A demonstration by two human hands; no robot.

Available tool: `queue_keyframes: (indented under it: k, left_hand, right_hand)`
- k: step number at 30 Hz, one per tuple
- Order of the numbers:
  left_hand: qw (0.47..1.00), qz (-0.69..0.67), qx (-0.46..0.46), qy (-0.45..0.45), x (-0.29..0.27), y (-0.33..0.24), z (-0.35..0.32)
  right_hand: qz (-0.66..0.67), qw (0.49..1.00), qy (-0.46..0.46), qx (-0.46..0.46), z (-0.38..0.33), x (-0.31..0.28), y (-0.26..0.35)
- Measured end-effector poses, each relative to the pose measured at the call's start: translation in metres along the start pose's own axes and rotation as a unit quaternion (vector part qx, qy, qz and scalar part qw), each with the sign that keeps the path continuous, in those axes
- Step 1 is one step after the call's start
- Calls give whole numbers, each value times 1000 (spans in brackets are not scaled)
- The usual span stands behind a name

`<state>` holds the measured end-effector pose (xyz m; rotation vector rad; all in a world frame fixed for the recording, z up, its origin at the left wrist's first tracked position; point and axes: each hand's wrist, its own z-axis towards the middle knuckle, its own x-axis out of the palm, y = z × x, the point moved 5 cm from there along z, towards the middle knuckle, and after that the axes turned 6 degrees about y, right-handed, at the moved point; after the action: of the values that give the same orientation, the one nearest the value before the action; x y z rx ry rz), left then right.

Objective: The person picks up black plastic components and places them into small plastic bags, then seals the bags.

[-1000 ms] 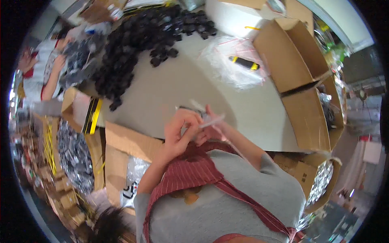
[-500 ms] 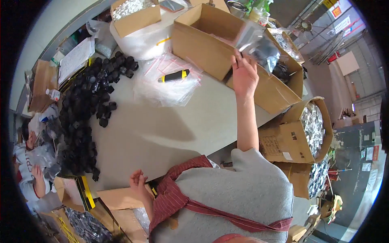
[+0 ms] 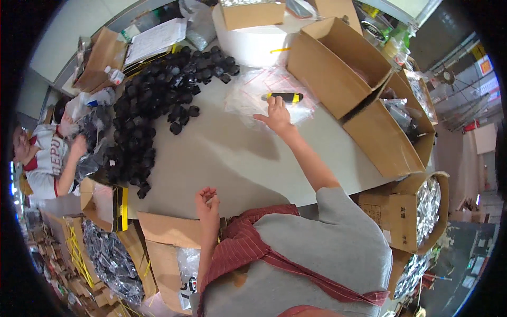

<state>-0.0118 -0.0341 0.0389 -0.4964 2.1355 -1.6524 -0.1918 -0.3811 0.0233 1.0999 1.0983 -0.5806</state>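
My right hand (image 3: 277,116) reaches over a pile of clear zip bags (image 3: 243,95) with red stripes. Its thumb is spread away from the fingers, and nothing shows in its grasp. The fingertips are at the left end of a black and yellow utility knife (image 3: 290,97) that lies on the bags; whether they touch it I cannot tell. Near the table's front edge my left hand (image 3: 207,203) hovers with loosely bent fingers, holding nothing. Many small black plastic parts (image 3: 134,121) are heaped on the left of the grey table (image 3: 222,158).
Two cardboard boxes stand at the right, one tall (image 3: 322,74) and one with bagged items (image 3: 391,137). Cartons of shiny packed pieces (image 3: 428,208) sit beyond the table's right edge. An open carton (image 3: 169,230) stands by my left arm. Another person (image 3: 53,158) works at far left.
My right hand has let go of a clear bag with a dark item over the right-hand box and moved left to the zip bags. The view has shifted; my left hand stays near the table's edge.
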Motion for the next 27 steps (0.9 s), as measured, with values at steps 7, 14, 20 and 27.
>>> queue_keyframes:
  k: [7, 14, 20, 27]
  left_hand:
    - [993, 37, -89, 70, -10, 23, -27]
    - [996, 61, -64, 14, -5, 36, -24]
    - [999, -5, 21, 37, 18, -20, 8]
    - [969, -243, -26, 17, 18, -14, 27]
  right_hand:
    - [143, 976, -142, -81, 44, 29, -60]
    - [382, 912, -151, -12, 3, -25, -40]
    - [594, 800, 27, -79, -106, -8, 76]
    - [347, 862, 120, -350, -163, -4, 148]
